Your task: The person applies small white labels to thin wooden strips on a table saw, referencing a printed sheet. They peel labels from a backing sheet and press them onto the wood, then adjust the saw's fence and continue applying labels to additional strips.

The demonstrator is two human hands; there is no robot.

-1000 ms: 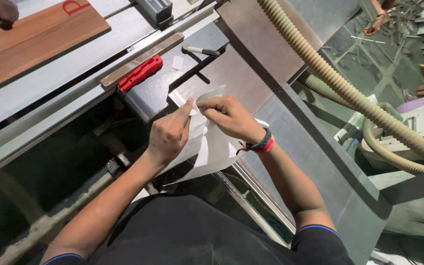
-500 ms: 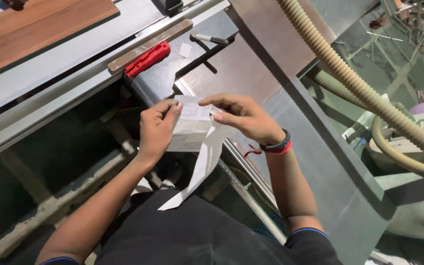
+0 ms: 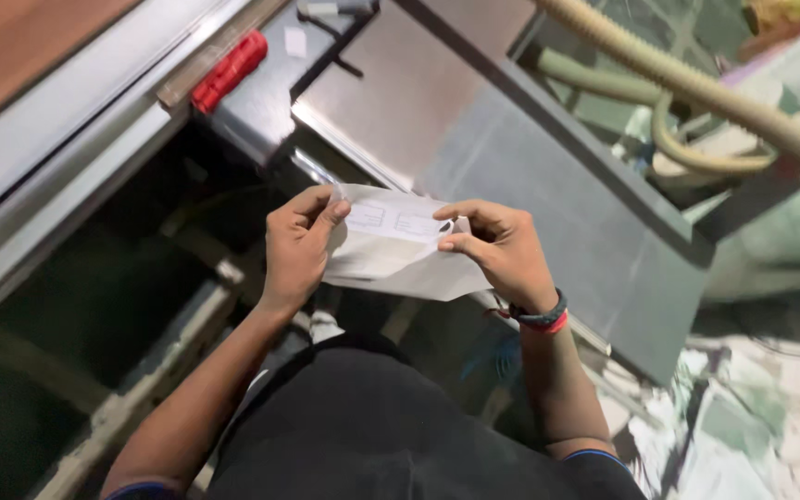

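I hold a white sheet of paper (image 3: 391, 245) between both hands in front of my body. My left hand (image 3: 296, 245) pinches its left edge with thumb and fingers. My right hand (image 3: 502, 250) grips the right edge; a dark and red band sits on that wrist. The sheet is bent and sags in the middle, with faint printed boxes on its upper face. It hangs in the air below the edge of a grey metal machine table (image 3: 391, 102).
A red handle (image 3: 229, 69) lies on the machine's rail at upper left, beside a brown wooden board (image 3: 20, 37). A thick beige ribbed hose (image 3: 696, 88) runs across the upper right. Grey metal panels (image 3: 585, 222) and a littered floor lie to the right.
Both hands have drawn the paper off the machine table and toward my body. The sheet was lifted, turned and now spans between the hands. My view has tilted downward.
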